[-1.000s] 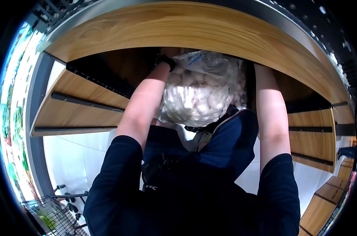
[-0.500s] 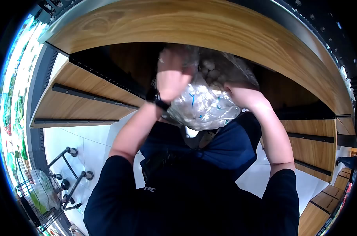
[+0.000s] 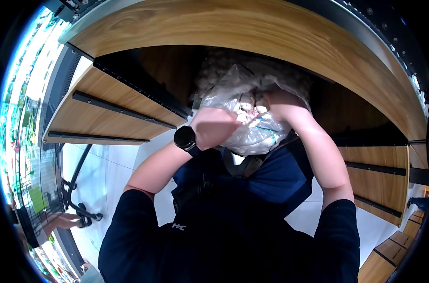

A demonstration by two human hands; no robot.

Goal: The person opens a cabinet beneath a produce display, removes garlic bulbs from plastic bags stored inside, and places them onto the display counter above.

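Note:
A clear plastic bag [image 3: 257, 141] with blue-green marks stands open in front of my knees, under a wooden shelf. Inside it lie several whitish, rounded garlic bulbs [image 3: 246, 103]; some look pinkish. My left hand [image 3: 215, 126], with a black watch on its wrist, lies over the bag's left side, fingers pointing in at the bulbs. Those fingertips are blurred, so their grip is unclear. From the right, my right hand [image 3: 283, 104] reaches into the bag's mouth beside the bulbs. Its fingers are mostly hidden by the plastic and shadow.
The wooden shelf edge [image 3: 233, 23] curves close above my hands. Lower wooden panels with black rails stand at the left [image 3: 115, 106] and right [image 3: 377, 162]. A wire cart [image 3: 39, 198] on wheels is at the far left, with another person's leg [image 3: 61, 221] near it.
My left hand has come down and nearer from the back of the bag to its left side. My right hand has shifted slightly. The cart has moved, and a person's leg has appeared.

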